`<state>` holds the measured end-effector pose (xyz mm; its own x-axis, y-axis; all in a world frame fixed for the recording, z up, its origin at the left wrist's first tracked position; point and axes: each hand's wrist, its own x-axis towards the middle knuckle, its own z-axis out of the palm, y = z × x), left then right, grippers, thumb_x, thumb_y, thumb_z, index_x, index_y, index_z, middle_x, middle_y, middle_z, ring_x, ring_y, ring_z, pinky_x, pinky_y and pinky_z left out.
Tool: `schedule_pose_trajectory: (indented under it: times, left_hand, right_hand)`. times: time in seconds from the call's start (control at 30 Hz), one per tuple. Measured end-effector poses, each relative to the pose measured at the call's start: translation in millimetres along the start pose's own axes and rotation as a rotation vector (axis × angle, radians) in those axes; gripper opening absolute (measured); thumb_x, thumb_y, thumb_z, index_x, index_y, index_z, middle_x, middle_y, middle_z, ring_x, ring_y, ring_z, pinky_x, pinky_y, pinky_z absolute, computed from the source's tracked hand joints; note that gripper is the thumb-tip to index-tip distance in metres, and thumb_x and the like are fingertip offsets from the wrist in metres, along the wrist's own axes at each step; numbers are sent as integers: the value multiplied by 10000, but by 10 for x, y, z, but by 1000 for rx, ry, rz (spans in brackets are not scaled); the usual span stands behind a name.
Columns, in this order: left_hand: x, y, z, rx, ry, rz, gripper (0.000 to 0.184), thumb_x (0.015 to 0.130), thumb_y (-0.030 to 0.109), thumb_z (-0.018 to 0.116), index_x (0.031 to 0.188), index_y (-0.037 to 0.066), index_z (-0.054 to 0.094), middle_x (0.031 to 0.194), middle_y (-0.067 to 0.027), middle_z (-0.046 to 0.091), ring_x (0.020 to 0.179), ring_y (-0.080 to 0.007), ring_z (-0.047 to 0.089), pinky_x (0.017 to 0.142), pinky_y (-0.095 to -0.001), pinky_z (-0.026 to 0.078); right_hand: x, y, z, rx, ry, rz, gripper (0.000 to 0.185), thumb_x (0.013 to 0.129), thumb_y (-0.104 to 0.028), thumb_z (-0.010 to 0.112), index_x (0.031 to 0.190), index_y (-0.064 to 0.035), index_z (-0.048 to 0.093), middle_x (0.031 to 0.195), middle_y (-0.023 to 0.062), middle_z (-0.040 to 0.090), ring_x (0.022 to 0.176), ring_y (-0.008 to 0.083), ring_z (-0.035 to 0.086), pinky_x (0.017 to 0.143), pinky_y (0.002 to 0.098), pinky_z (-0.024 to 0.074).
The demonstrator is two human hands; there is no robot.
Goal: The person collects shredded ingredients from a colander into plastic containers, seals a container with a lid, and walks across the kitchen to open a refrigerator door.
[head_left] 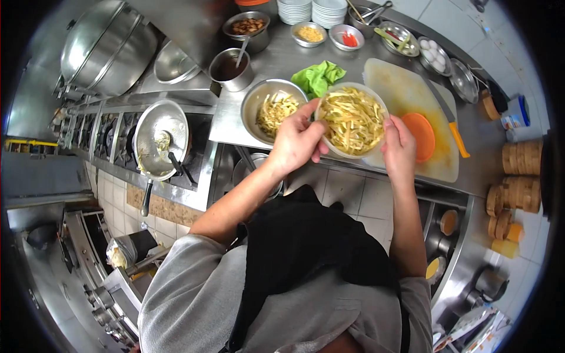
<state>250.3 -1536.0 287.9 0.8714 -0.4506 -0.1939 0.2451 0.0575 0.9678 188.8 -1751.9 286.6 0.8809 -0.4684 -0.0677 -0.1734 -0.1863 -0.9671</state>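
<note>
My left hand (300, 136) grips the left rim of a round, pale bowl (353, 155), thumb on the edge and fingers beneath. On the opposite side my right hand (399, 144) holds the same rim. Yellowish strips of cut food (354, 119) fill this bowl, which is raised over the counter's front edge. To its left stands a steel bowl (252, 106) with similar strips (276, 112) inside, close to my left hand. Green lettuce leaves (318, 77) lie just behind the two bowls. An orange disc-like lid or plate (419, 138) rests near my right hand.
A worn cutting board (406, 79) bears a knife with an orange handle (459, 140). On the stove to the left sits a pan (160, 117) with a spatula. Sauce pots (231, 69), ingredient bowls (308, 35) and a bowl of eggs (434, 56) line the back. Bamboo steamers (521, 159) stand right.
</note>
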Motion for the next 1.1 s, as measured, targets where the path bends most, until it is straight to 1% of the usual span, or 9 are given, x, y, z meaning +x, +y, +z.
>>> schedule_pose_trajectory:
  times: [0.13,0.23,0.27,0.37,0.43,0.57,0.63,0.73,1.1]
  left_hand:
    - [45,-89,-164,142,-93,-76,534,967,185,571,1445,-18,444,688,-65,666,535,-99,612,479,-267,506]
    - [135,7,-628,1118,253,403,490,901,310,700,1309,55,606,799,-117,735,660,-242,714,583,-351,553]
    - [210,37,-788,1193,313,403,455,861,308,725,1257,97,649,813,-133,732,726,-304,717,669,-383,561]
    - [433,-99,-1084,1637,233,582,452,816,338,744,1198,102,683,904,-119,738,883,-286,717,805,-406,539]
    - [552,-116,-986,1915,-116,3,459,782,367,751,1153,101,700,1061,-114,717,1019,-271,681,907,-431,492]
    - [712,-269,-1057,1944,-147,-103,412,766,383,749,1089,128,723,1118,-111,693,1048,-261,660,943,-437,472]
    - [494,-157,-1102,1747,25,255,284,772,355,737,977,157,751,1001,-85,700,962,-268,672,905,-439,488]
    - [408,-45,-1209,1537,73,498,188,780,305,728,889,154,750,891,-74,684,909,-286,671,829,-417,513]
    - [333,-71,-1386,1359,111,452,134,793,209,708,876,105,719,851,-94,649,843,-321,654,768,-429,513]
  right_hand:
    - [69,316,141,23,57,-4,332,1018,-289,553,1184,-23,664,673,-50,519,519,30,425,443,209,318]
    - [70,313,92,3,14,8,346,1023,-301,546,1185,-19,662,677,-49,529,518,32,427,447,206,325]
    - [74,286,81,18,-9,16,350,1024,-304,544,1186,-18,663,680,-48,536,518,34,428,451,206,329]
    - [85,328,98,-6,10,-12,354,1023,-309,545,1177,-14,666,702,-46,552,530,33,430,470,205,344]
    - [85,303,121,-17,25,-20,358,1023,-314,544,1171,-12,667,713,-44,558,538,35,430,484,203,350]
    - [50,249,77,-65,-19,-24,380,1013,-333,542,1165,-7,664,798,-16,605,620,62,487,591,243,445]
    - [73,270,46,-77,-30,-28,380,1014,-342,541,1151,-11,668,774,-17,590,615,64,482,586,244,435]
    - [81,286,-36,-84,-49,-5,382,1014,-361,542,1125,-20,677,718,-21,552,604,67,467,573,244,410]
    - [168,268,-375,-88,78,47,392,1001,-384,583,1127,-28,687,679,-24,532,604,40,440,566,207,362]
